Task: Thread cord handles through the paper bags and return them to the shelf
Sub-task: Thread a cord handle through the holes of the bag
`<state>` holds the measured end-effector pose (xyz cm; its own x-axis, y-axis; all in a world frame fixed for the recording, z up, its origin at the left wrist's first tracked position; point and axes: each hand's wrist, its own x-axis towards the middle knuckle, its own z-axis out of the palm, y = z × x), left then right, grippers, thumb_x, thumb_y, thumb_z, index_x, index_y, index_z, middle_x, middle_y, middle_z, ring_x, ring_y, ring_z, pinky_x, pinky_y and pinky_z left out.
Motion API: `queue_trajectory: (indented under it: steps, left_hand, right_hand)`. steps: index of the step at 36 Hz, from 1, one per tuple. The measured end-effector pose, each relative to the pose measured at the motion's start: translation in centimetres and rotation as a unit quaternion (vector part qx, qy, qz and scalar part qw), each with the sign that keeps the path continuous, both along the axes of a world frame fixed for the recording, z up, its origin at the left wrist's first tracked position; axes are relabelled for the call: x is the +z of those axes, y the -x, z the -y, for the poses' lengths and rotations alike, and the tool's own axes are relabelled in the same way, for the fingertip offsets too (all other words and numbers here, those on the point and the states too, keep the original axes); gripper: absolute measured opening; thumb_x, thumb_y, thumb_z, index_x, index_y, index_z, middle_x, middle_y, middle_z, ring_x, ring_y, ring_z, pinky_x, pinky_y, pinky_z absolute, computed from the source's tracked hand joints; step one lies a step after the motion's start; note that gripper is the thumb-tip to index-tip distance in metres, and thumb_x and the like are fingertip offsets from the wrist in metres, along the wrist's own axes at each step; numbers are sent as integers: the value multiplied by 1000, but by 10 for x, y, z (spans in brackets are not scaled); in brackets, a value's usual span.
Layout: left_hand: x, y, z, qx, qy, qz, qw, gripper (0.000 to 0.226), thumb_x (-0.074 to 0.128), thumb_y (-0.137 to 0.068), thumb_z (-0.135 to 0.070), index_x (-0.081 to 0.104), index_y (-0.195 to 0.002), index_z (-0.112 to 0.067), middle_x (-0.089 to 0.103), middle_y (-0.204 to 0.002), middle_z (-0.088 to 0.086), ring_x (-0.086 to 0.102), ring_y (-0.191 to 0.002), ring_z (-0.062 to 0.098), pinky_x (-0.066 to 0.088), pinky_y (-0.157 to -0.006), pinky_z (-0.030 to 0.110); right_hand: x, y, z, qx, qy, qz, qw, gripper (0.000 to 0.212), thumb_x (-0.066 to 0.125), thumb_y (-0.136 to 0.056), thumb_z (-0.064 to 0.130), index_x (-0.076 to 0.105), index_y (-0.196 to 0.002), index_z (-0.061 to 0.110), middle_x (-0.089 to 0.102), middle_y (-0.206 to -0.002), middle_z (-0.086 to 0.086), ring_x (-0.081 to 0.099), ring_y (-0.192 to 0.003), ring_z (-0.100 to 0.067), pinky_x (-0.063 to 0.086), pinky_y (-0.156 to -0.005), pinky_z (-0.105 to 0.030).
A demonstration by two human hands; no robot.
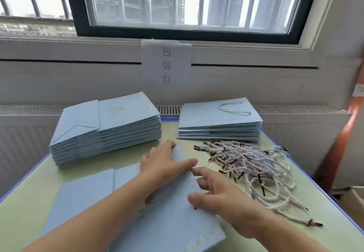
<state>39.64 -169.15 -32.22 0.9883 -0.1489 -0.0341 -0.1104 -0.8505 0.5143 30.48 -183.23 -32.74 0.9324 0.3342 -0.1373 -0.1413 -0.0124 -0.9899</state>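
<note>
While a flat blue paper bag (167, 212) lies nearest on the green desk (29, 202), both hands, left (165, 165) and right (220, 198), press on it with fingers spread; cords (254, 165) lie right, stacked bags (106, 125) beyond.

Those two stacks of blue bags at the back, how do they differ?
The left stack is taller, with many more bags; the right stack is lower. The right stack's top bag shows a cord handle; the left stack's top bag shows none, only a folded flap. Both hold flat light-blue paper bags on the green table.
</note>
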Motion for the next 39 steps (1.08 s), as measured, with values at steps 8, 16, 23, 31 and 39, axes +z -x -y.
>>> queue_trajectory:
  steps: [8,16,23,31,39]
  left_hand:
    - [-23,-8,-15,16,186,-82,979,58,55,-42,-66,53,-94,-42,63,-101,-7,53,-105,23,49,-90,40]
    - [-24,-11,-22,-12,286,-123,950,45,56,-44,-54,57,-88,-48,63,-102,-2,55,-109,27,54,-86,46]
    - [-27,-14,-28,-35,319,-140,937,46,58,-44,-51,59,-90,-49,61,-107,2,56,-109,27,56,-86,46]
    - [-30,-18,-30,-50,325,-141,934,44,59,-45,-51,58,-89,-50,62,-104,1,55,-110,30,56,-85,47]
    - [-33,-20,-29,-40,337,-142,930,39,59,-53,-44,59,-92,-50,59,-109,4,54,-111,28,50,-68,31]
  right_hand:
    - [23,-58,47,-142,555,258,778,11,59,-90,27,65,-84,34,56,-72,17,52,-76,-6,36,-60,-24]
    - [19,-94,49,-49,689,318,649,23,50,-97,26,65,-111,35,56,-113,13,47,-107,-12,26,-73,-23]
    - [9,-106,46,-32,692,376,616,20,44,-96,28,64,-100,29,52,-107,9,47,-102,-15,26,-74,-26]
    - [1,-109,54,-21,676,359,643,9,45,-91,25,52,-90,30,50,-107,12,41,-94,-12,24,-74,-28]
    - [46,-118,58,-218,149,200,944,16,51,-93,4,55,-81,14,63,-103,-10,56,-89,-16,49,-87,-37]
